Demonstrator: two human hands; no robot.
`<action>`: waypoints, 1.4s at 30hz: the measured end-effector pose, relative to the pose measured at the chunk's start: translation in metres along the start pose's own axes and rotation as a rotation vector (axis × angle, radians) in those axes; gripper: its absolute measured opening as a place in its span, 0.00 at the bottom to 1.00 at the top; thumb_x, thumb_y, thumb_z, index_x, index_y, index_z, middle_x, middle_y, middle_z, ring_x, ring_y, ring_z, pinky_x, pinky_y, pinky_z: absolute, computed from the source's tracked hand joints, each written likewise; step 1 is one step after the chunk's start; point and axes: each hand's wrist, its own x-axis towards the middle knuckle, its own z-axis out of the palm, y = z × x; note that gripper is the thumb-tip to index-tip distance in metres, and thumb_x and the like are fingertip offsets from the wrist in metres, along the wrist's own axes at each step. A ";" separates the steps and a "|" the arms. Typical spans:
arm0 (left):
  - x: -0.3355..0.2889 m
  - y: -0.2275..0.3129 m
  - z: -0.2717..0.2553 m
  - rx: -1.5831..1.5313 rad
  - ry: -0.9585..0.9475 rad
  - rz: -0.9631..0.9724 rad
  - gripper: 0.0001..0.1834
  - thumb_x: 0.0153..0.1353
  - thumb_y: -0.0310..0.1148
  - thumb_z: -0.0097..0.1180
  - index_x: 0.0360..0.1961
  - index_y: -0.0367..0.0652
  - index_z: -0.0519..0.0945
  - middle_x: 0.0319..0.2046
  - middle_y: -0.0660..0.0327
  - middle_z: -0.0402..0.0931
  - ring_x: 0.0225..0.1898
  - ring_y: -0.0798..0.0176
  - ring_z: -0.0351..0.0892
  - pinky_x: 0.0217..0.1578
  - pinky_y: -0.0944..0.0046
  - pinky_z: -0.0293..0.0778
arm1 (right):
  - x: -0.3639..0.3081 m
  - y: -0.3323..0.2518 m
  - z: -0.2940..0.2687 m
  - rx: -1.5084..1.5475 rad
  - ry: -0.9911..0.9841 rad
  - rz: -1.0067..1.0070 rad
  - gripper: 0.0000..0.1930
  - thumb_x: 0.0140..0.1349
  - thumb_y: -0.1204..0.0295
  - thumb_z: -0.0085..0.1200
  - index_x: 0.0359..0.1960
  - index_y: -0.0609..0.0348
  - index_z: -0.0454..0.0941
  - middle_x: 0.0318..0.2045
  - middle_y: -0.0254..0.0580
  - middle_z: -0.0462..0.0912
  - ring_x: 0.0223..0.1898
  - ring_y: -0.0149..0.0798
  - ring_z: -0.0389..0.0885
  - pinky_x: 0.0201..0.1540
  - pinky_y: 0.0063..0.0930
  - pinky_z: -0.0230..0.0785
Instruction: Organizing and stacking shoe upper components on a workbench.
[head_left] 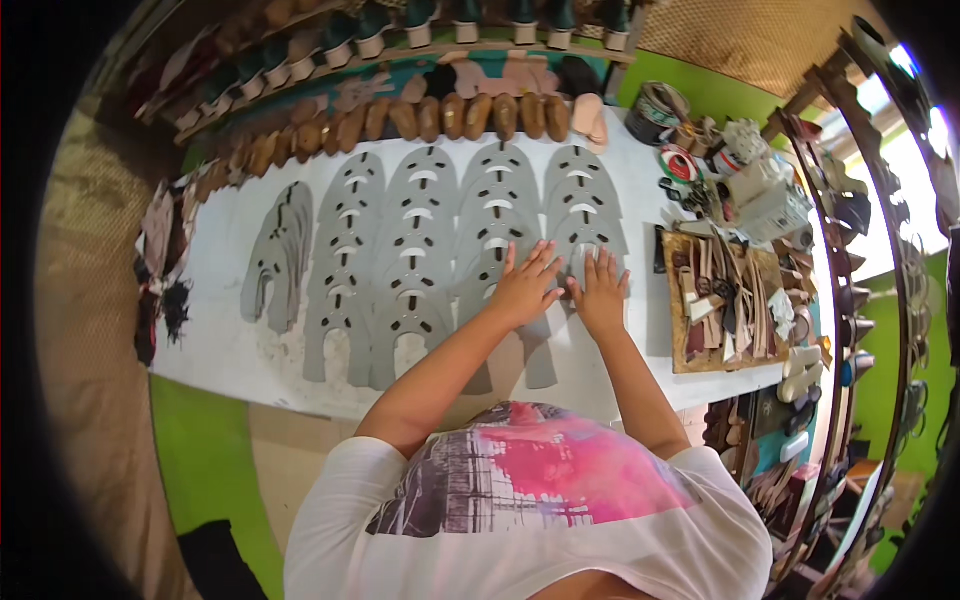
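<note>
**Both palms down on the grey cut-outs at the right end of the row**

The left hand (525, 285) and the right hand (600, 293) lie flat with fingers spread, side by side, pressing on the rightmost stack of grey shoe-upper pieces (585, 215). Neither hand is curled round anything; they only bear down on the sheets. That stack sits toward the right of the white bench (225, 330), just left of the wooden tray of leather scraps (725, 300).

What could go wrong, as I judge it: the pieces overlap like shingles, so a sideways push from either palm could slide a layer out of line with the ones beneath and spoil the neat column. The thin tabs near the slots look easy to crease under a heavy press. The neighbouring stacks (420, 250) lie touching or nearly so, and a nudge leftward might ruffle them as well.

Each piece is a rounded arch, its curved top toward the far side of the bench, where a row of brown soles (450, 115) is lined up, and its two legs toward the near edge and the person. The long axis of the column therefore runs near to far, with the slots lying across it. A looser grey pile (280, 255) sits further left, slightly tilted.
</note>
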 end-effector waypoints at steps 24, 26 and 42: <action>-0.297 -0.345 -0.163 0.148 0.479 -0.935 0.24 0.51 0.37 0.51 0.48 0.33 0.69 0.54 0.49 0.61 0.55 0.46 0.60 0.54 0.51 0.58 | 0.010 -0.419 0.048 0.642 -0.216 -0.445 0.23 0.50 0.68 0.53 0.50 0.62 0.68 0.45 0.52 0.71 0.49 0.53 0.66 0.52 0.37 0.58; -0.298 -0.350 -0.171 0.165 0.398 -0.938 0.25 0.51 0.37 0.51 0.47 0.31 0.69 0.53 0.48 0.62 0.54 0.47 0.63 0.52 0.55 0.61 | 0.015 -0.449 0.051 0.589 -0.227 -0.415 0.23 0.52 0.64 0.52 0.49 0.62 0.69 0.44 0.50 0.71 0.46 0.52 0.67 0.50 0.37 0.60; -0.305 -0.368 -0.215 -0.065 0.396 -0.847 0.13 0.49 0.35 0.56 0.37 0.44 0.76 0.32 0.57 0.77 0.34 0.55 0.76 0.36 0.59 0.70 | 0.028 -0.509 0.063 0.804 -0.297 -0.034 0.22 0.50 0.63 0.56 0.46 0.62 0.72 0.29 0.45 0.78 0.33 0.43 0.76 0.37 0.33 0.68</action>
